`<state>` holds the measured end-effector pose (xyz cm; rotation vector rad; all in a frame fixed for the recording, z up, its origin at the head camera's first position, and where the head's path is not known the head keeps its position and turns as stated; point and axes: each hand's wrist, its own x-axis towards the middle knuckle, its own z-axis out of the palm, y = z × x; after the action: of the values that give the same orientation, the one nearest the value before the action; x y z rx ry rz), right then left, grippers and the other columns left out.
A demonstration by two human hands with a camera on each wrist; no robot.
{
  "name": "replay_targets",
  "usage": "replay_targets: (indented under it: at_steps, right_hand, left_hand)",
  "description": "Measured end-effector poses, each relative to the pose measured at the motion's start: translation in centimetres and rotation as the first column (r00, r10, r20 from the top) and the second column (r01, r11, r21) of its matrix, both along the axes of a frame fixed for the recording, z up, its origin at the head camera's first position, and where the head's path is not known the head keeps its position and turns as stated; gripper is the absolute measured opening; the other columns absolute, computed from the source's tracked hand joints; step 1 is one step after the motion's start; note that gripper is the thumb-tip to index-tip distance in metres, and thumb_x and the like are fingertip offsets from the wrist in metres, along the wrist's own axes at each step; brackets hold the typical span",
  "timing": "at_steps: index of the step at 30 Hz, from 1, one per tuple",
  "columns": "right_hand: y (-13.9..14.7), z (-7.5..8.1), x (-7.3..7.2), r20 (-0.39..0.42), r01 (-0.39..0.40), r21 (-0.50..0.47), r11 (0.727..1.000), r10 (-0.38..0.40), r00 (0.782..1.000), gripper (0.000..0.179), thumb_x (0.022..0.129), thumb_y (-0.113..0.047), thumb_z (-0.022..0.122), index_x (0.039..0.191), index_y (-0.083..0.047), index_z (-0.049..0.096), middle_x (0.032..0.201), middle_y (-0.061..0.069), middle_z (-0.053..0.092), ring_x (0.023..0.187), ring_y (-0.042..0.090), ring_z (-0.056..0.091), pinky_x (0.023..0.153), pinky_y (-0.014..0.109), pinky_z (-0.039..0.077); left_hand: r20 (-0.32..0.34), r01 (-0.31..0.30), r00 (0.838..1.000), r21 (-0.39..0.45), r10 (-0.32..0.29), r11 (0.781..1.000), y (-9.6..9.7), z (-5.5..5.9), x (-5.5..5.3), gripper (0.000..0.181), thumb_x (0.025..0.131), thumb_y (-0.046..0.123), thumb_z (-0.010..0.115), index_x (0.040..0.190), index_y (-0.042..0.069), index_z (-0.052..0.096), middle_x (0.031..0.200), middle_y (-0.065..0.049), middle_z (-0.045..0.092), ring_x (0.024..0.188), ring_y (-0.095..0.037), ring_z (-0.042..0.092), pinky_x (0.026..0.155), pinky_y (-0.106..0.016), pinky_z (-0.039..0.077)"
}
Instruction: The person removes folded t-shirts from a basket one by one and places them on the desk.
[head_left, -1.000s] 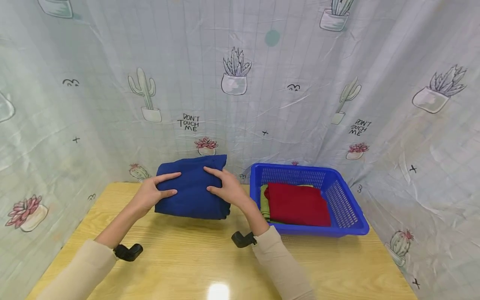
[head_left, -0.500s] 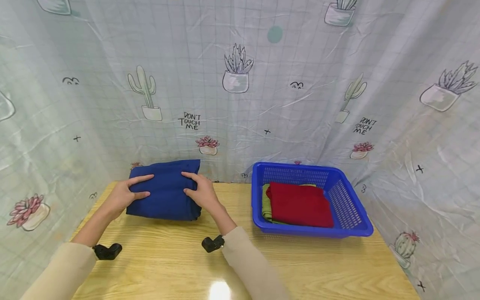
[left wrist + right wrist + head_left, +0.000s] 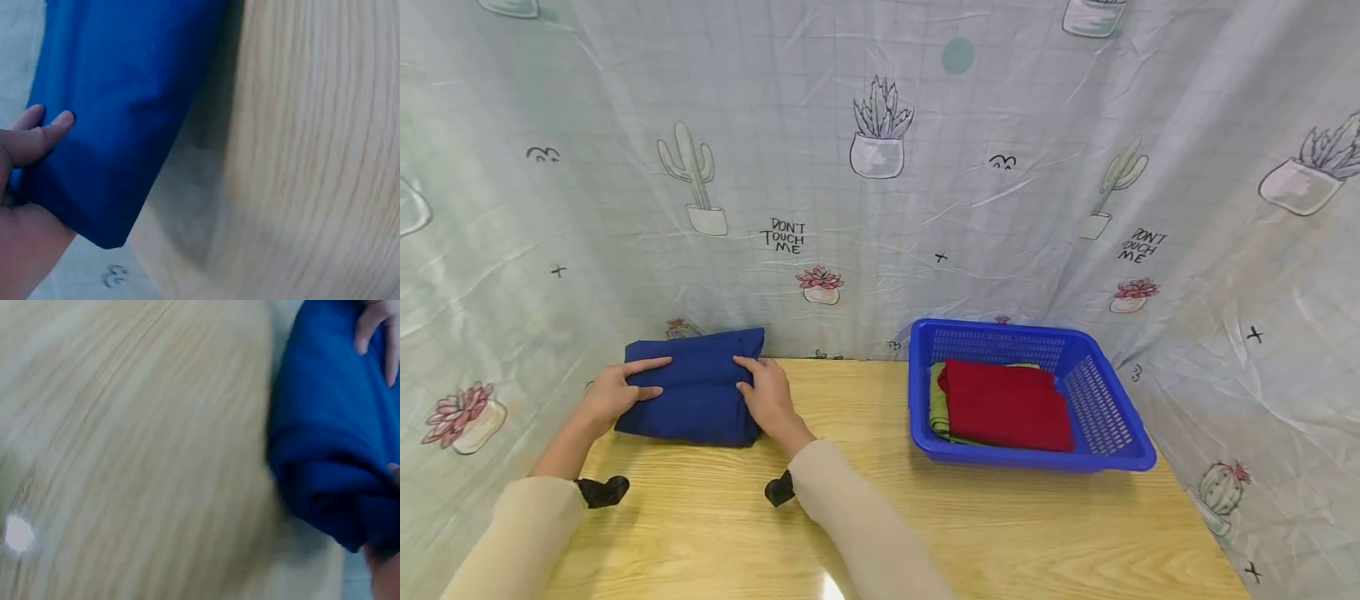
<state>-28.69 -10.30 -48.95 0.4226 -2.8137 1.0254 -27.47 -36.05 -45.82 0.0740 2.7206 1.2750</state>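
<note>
A folded dark blue cloth (image 3: pixel 700 396) lies at the table's back left corner, held between both hands. My left hand (image 3: pixel 610 393) grips its left side, thumb and index finger showing on top. At the opposite side, my right hand (image 3: pixel 769 396) holds the edge the same way, the other fingers hidden beneath or behind. In the left wrist view, a corner of the blue cloth (image 3: pixel 125 125) hangs close over the table. The right wrist view shows rolled fold layers at the end of the blue cloth (image 3: pixel 331 437).
A blue plastic basket (image 3: pixel 1112 458) stands at the right of the wooden table (image 3: pixel 1000 533). Inside it a folded red cloth (image 3: pixel 1007 408) lies over a green cloth (image 3: pixel 938 404). A patterned curtain (image 3: pixel 850 217) hangs around the back and sides.
Both hands have carried the folded blue cloth leftward, away from the basket, and lowered it toward the tabletop. The basket and its cloths stay put, with a slight shift of the head view.
</note>
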Motion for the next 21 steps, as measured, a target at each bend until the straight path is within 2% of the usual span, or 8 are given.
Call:
replay_targets:
  at_steps: [2, 5, 6, 7, 11, 16, 18, 21]
  right_hand:
    - [-0.5, -0.7, -0.1, 0.039, 0.008, 0.166, 0.986, -0.014, 0.999, 0.049, 0.099, -0.029, 0.067, 0.145, -0.04, 0.056, 0.129, -0.003, 0.062, 0.121, 0.015, 0.056, 0.096, 0.023, 0.045]
    - [-1.2, -1.6, -0.2, 0.068, -0.003, 0.377, 0.926, -0.024, 0.997, 0.047, 0.1, -0.033, 0.064, 0.144, -0.046, 0.054, 0.132, -0.006, 0.061, 0.117, 0.014, 0.052, 0.091, 0.024, 0.044]
    - [-1.5, -1.7, -0.3, 0.066, -0.004, 0.417, 0.909, -0.025, 0.998, 0.046, 0.101, -0.034, 0.064, 0.144, -0.047, 0.055, 0.132, -0.006, 0.061, 0.115, 0.014, 0.052, 0.089, 0.024, 0.044]
    - [-1.7, -1.8, -0.4, 0.058, -0.004, 0.441, 0.897, -0.024, 0.998, 0.045, 0.101, -0.033, 0.064, 0.143, -0.046, 0.055, 0.131, -0.007, 0.061, 0.114, 0.013, 0.051, 0.088, 0.023, 0.044]
    - [-2.4, -2.1, -1.0, 0.064, -0.02, 0.498, 0.867, -0.013, 0.998, 0.045, 0.103, -0.029, 0.062, 0.144, -0.044, 0.055, 0.136, -0.008, 0.059, 0.122, 0.011, 0.05, 0.092, 0.023, 0.039]
    - [-2.2, -2.3, -1.1, 0.118, -0.076, 0.476, 0.876, 0.022, 0.993, 0.051, 0.104, -0.032, 0.059, 0.152, -0.044, 0.045, 0.153, -0.005, 0.047, 0.139, 0.011, 0.04, 0.099, 0.025, 0.036]
    - [-1.3, -1.9, -1.0, 0.134, -0.083, 0.433, 0.898, 0.027, 0.991, 0.052, 0.104, -0.034, 0.059, 0.153, -0.044, 0.043, 0.156, -0.001, 0.042, 0.14, 0.017, 0.039, 0.102, 0.027, 0.036]
    - [0.9, -1.1, -0.5, 0.147, -0.11, 0.358, 0.927, 0.06, 0.987, 0.055, 0.104, -0.037, 0.059, 0.155, -0.04, 0.041, 0.158, 0.003, 0.038, 0.141, 0.024, 0.035, 0.108, 0.033, 0.037]
  left_hand:
    - [0.028, -0.036, 0.999, -0.056, 0.037, 0.998, -0.2, -1.2, -0.2, 0.061, 0.096, -0.004, 0.062, 0.153, -0.002, 0.041, 0.156, -0.045, 0.011, 0.106, -0.057, 0.053, 0.068, -0.042, 0.046]
    - [0.063, -0.097, 0.992, -0.153, 0.107, 0.984, -0.1, -2.8, -0.6, 0.06, 0.095, -0.003, 0.064, 0.15, -0.004, 0.043, 0.154, -0.046, 0.016, 0.12, -0.062, 0.043, 0.092, -0.058, 0.049]
    - [0.071, -0.11, 0.99, -0.185, 0.125, 0.977, 0.0, -3.1, -0.7, 0.059, 0.094, -0.003, 0.065, 0.15, -0.006, 0.043, 0.153, -0.046, 0.018, 0.131, -0.064, 0.032, 0.101, -0.064, 0.042]
    - [0.078, -0.122, 0.987, -0.199, 0.14, 0.972, 0.2, -3.3, -0.8, 0.059, 0.094, -0.004, 0.064, 0.149, -0.006, 0.043, 0.153, -0.046, 0.018, 0.132, -0.064, 0.031, 0.105, -0.066, 0.038]
    - [0.084, -0.093, 0.989, -0.292, 0.122, 0.952, 0.5, -3.0, -1.2, 0.057, 0.094, -0.003, 0.063, 0.147, -0.009, 0.044, 0.149, -0.047, 0.024, 0.134, -0.063, 0.031, 0.098, -0.06, 0.043]
    - [0.107, -0.077, 0.987, -0.319, 0.117, 0.945, 0.7, -2.6, -1.5, 0.056, 0.096, -0.005, 0.061, 0.148, -0.01, 0.042, 0.15, -0.046, 0.024, 0.131, -0.061, 0.036, 0.095, -0.057, 0.044]
    - [0.099, -0.081, 0.988, -0.321, 0.119, 0.944, 1.1, -2.4, -1.8, 0.055, 0.096, -0.005, 0.06, 0.147, -0.01, 0.042, 0.15, -0.046, 0.025, 0.126, -0.057, 0.042, 0.091, -0.054, 0.046]
    - [0.091, -0.091, 0.988, -0.32, 0.126, 0.943, 1.5, -2.4, -2.3, 0.054, 0.096, -0.004, 0.058, 0.147, -0.011, 0.043, 0.148, -0.045, 0.028, 0.106, -0.048, 0.051, 0.078, -0.045, 0.043]
